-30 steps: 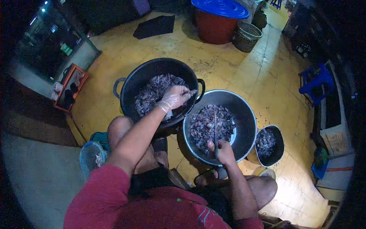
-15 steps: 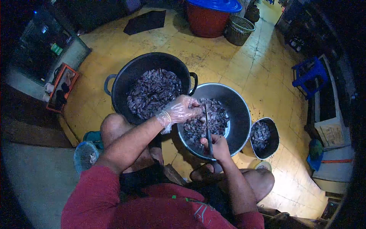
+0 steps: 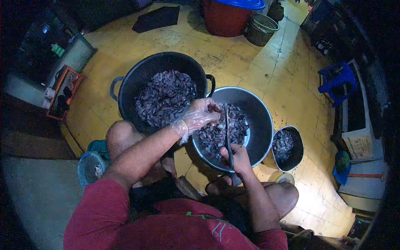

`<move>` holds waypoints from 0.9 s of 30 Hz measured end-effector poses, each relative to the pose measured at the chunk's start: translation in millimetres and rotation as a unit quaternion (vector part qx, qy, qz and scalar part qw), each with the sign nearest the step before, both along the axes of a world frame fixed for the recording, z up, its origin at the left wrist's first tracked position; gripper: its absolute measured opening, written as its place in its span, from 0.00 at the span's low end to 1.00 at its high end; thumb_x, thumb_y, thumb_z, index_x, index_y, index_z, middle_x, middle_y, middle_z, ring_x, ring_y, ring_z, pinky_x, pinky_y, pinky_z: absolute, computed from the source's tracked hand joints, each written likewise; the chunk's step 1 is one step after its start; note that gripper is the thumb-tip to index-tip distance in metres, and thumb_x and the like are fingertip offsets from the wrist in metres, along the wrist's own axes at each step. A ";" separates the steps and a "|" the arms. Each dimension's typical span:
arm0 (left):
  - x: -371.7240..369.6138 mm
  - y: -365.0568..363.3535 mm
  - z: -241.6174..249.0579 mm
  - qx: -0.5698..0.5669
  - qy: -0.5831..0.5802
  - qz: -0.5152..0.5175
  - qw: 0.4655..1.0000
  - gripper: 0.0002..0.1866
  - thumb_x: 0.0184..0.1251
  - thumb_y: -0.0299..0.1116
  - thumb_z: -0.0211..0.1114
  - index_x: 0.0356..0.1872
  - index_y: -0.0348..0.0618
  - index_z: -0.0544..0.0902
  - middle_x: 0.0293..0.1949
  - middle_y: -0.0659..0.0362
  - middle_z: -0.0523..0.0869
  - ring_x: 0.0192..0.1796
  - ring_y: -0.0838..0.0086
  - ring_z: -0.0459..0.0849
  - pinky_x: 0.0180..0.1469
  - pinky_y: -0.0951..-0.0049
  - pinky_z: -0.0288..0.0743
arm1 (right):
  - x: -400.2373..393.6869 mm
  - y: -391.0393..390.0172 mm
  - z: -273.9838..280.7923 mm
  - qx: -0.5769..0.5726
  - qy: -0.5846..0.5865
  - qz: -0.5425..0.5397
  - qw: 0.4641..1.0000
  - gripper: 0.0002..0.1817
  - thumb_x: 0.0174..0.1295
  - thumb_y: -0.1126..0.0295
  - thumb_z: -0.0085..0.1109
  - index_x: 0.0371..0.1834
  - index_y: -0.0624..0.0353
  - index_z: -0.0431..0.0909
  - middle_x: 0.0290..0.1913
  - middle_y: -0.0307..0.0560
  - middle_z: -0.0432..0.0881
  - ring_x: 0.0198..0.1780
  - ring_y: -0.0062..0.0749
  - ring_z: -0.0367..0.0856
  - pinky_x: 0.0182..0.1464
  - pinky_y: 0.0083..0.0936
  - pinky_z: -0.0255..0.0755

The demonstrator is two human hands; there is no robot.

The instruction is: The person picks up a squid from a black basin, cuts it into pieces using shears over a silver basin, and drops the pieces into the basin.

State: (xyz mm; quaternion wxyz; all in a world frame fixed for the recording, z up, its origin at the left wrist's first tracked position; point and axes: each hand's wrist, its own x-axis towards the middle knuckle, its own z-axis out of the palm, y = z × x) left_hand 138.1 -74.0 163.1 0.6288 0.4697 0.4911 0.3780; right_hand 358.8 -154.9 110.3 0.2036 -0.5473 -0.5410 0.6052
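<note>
My left hand (image 3: pixel 200 114), in a clear plastic glove, is over the left side of a metal bowl (image 3: pixel 261 137). Its fingers are pinched together, and I cannot tell what small piece is between them. In my right hand (image 3: pixel 238 157) is a pair of scissors (image 3: pixel 227 129), blades pointing away from me, with the tips close beside the left fingertips. Small dark grey-purple wet pieces (image 3: pixel 216 139) lie in the bowl below. A large black tub (image 3: pixel 129 89) with two handles, left of the bowl, holds a heap of longer similar pieces (image 3: pixel 166 96).
A smaller container (image 3: pixel 296 160) of greyish pieces stands right of the bowl. At my left is a blue mesh basket (image 3: pixel 86 171). Farther off are a red tub (image 3: pixel 225 21) with a blue lid, a woven basket (image 3: pixel 261 31), a blue stool (image 3: pixel 337 83) and an orange-framed crate (image 3: pixel 64 93).
The scissor blades look slightly more parted, and the left fingers have shifted a little at their tips. The whole view has moved slightly; the containers stay in place.
</note>
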 end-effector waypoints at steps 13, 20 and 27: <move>-11.5 13.8 -62.5 0.162 0.231 -0.105 0.954 0.12 0.59 0.27 0.63 0.43 0.35 0.83 0.38 0.51 0.87 0.39 0.67 0.86 0.47 0.66 0.78 | 28.9 20.7 44.3 0.072 0.024 -0.155 0.985 0.29 0.61 0.45 0.63 0.29 0.67 0.79 0.22 0.41 0.78 0.22 0.23 0.77 0.26 0.22 0.70; 23.9 18.2 -192.4 0.161 0.610 -0.374 0.679 0.12 0.58 0.27 0.58 0.40 0.42 0.87 0.42 0.48 0.88 0.45 0.59 0.87 0.49 0.59 0.80 | 39.5 19.5 42.2 0.088 0.003 -0.138 0.987 0.27 0.62 0.45 0.62 0.28 0.63 0.76 0.21 0.41 0.76 0.20 0.24 0.77 0.24 0.21 0.72; 31.3 12.9 -225.0 0.177 0.674 -0.396 0.598 0.14 0.64 0.33 0.54 0.39 0.44 0.88 0.41 0.52 0.89 0.46 0.61 0.88 0.48 0.58 0.80 | 37.4 23.1 31.7 0.070 -0.019 -0.123 0.990 0.31 0.56 0.41 0.66 0.28 0.66 0.81 0.21 0.41 0.79 0.25 0.23 0.75 0.30 0.26 0.70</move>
